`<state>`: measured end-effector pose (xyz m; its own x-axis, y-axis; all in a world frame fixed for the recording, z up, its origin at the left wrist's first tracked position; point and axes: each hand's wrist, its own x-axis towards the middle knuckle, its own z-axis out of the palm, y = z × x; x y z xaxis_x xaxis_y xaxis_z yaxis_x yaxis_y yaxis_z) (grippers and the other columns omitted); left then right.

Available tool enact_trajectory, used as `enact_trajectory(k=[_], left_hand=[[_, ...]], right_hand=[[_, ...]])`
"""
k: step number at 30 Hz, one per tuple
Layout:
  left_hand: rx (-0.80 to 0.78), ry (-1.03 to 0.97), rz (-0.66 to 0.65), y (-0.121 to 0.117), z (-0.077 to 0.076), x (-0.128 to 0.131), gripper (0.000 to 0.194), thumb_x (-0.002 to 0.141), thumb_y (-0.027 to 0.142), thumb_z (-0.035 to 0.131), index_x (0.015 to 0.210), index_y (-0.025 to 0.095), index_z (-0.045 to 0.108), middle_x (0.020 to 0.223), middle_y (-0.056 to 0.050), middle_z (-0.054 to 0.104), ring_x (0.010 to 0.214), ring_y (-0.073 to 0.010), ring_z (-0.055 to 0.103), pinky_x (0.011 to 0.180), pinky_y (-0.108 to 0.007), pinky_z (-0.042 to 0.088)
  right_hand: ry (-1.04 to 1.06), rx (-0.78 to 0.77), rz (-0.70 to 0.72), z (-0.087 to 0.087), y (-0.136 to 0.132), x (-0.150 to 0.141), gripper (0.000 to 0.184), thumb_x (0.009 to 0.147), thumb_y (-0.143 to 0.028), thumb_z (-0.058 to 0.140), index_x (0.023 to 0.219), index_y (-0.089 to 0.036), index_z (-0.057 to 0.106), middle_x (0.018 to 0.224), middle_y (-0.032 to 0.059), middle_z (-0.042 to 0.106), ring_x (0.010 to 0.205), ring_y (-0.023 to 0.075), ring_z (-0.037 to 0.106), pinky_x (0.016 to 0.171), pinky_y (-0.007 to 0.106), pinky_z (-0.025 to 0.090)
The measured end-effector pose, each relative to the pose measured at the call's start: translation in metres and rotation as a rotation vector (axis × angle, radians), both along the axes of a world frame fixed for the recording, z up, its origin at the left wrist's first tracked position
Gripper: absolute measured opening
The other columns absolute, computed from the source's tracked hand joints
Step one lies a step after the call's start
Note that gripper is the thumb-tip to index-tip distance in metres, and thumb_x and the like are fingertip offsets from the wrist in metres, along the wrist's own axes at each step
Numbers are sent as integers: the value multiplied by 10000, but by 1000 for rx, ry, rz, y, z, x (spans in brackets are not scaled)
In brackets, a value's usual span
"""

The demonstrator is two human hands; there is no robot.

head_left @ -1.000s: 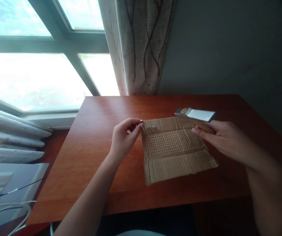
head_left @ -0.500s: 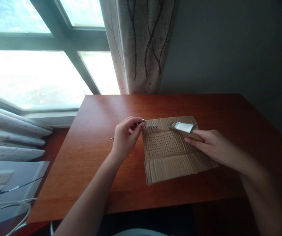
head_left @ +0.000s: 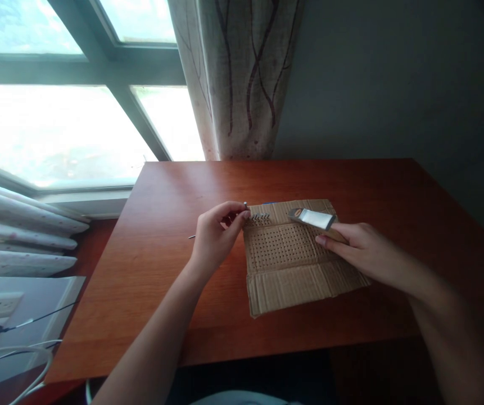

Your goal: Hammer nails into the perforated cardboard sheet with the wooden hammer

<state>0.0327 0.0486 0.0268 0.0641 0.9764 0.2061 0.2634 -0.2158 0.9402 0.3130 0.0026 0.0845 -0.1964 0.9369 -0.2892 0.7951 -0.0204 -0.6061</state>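
Note:
My left hand (head_left: pixel 216 230) pinches a small nail (head_left: pixel 245 205) upright between thumb and forefinger, at the far left corner of a folded cardboard sheet (head_left: pixel 290 287). Just right of the fingertips, a short row of nails (head_left: pixel 261 216) stands in the cardboard. Rows of small holes cover the sheet's middle band. My right hand (head_left: pixel 360 247) is closed round the wooden handle of what looks like a hatchet (head_left: pixel 315 218). Its metal head, bright on one face, is held over the right part of the cardboard, with the blunt end to the left.
A reddish-brown wooden table (head_left: pixel 149 315) bears the cardboard. A loose nail (head_left: pixel 191 237) lies left of my left hand, and a blue strip (head_left: pixel 269 203) shows behind the cardboard. A window, curtain (head_left: pixel 242 84) and wall lie beyond; a socket with cables (head_left: pixel 5 332) is at lower left.
Both hands keep nearly the same places and grips. The view has shifted slightly, the nail head shows a little higher above the left fingertips, and the blue strip behind the cardboard has come into sight.

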Motion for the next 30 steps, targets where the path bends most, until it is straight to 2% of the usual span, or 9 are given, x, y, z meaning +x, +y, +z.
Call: enact_trajectory(k=[8,22,30], left_hand=[[30,-11,25,0,-3,0,160,847,333,702,901,187,737,830,-42,732,730,-156,637,687,-284,514],[111,117,11,-1,-3,-1,137,891,291,641,924,187,723,864,-50,739,726,-152,626,696,-288,508],[228,203,-5,-1,-1,-1,113,910,259,622,921,183,705,868,-48,736,721,-145,620,691,-280,500]], right_hand=[[5,19,-3,0,-1,-1,382,938,-480,531,664,-214,543,634,-15,573,576,142,512,533,268,340],[3,-3,2,-2,-2,2,371,949,-486,512,691,-221,553,668,-19,587,610,158,549,563,279,355],[1,14,-11,-1,-2,0,393,938,-500,525,668,-215,535,638,-18,562,581,149,518,539,276,338]])
